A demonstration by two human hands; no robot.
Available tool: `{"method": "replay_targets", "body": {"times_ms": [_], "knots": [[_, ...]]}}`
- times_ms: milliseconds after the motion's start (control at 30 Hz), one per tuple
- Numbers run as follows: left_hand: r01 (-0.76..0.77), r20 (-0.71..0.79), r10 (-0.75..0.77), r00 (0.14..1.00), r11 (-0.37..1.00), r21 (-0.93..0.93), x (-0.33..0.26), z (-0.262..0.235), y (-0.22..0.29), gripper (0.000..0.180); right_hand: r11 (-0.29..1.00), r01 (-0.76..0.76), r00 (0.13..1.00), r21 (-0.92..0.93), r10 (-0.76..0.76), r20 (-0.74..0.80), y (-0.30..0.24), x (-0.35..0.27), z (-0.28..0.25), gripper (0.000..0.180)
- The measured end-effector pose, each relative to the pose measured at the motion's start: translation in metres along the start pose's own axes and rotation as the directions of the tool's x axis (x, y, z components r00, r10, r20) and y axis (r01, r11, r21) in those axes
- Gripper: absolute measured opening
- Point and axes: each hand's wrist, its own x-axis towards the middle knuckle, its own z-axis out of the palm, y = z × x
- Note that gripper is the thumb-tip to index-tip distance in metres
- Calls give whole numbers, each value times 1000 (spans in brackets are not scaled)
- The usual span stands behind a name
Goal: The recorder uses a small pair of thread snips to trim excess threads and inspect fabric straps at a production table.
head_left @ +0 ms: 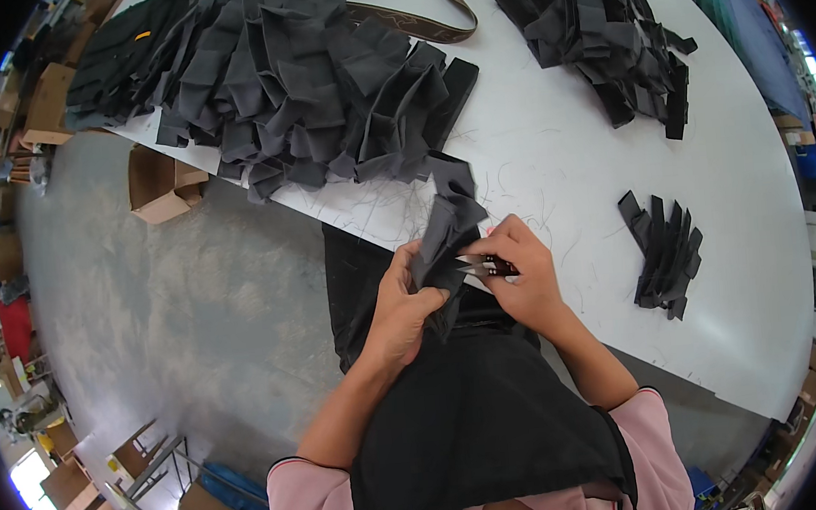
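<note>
Over the table's near edge, my left hand (400, 305) is closed on a dark grey fabric strip (451, 221), thumb against its lower end. The folded strip reaches up toward a big heap of similar grey fabric pieces (289, 82); whether it is joined to the heap I cannot tell. My right hand (528, 279) grips small thread snips (493, 266) with dark handles. Their metal blades point left and touch or nearly touch the strip; the exact contact is hidden by the cloth and fingers.
The white table (555, 171) carries loose thread ends. A dark patterned strap (409, 20) lies behind the heap. More black strips (592, 34) are at the far right, and a small bundle of strips (665, 254) lies right. An open cardboard box (161, 186) sits on the floor, left.
</note>
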Motion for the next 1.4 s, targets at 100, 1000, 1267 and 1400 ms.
{"method": "replay_targets", "body": {"times_ms": [100, 1000, 1267, 1400], "knots": [[-43, -93, 41, 995, 999, -14, 0, 2, 2, 60, 998, -51, 998, 22, 51, 21, -22, -7, -17, 32], [-214, -253, 243, 936, 967, 138, -3, 14, -2, 56, 947, 98, 992, -307, -69, 104, -49, -13, -14, 30], [-204, -252, 230, 940, 971, 124, -3, 13, -1, 57, 960, 66, 997, -272, -49, 68, -46, -15, -10, 29], [-201, -264, 226, 938, 972, 119, -3, 12, -1, 57, 975, 7, 997, -220, 9, 74, -46, -15, -9, 28]]}}
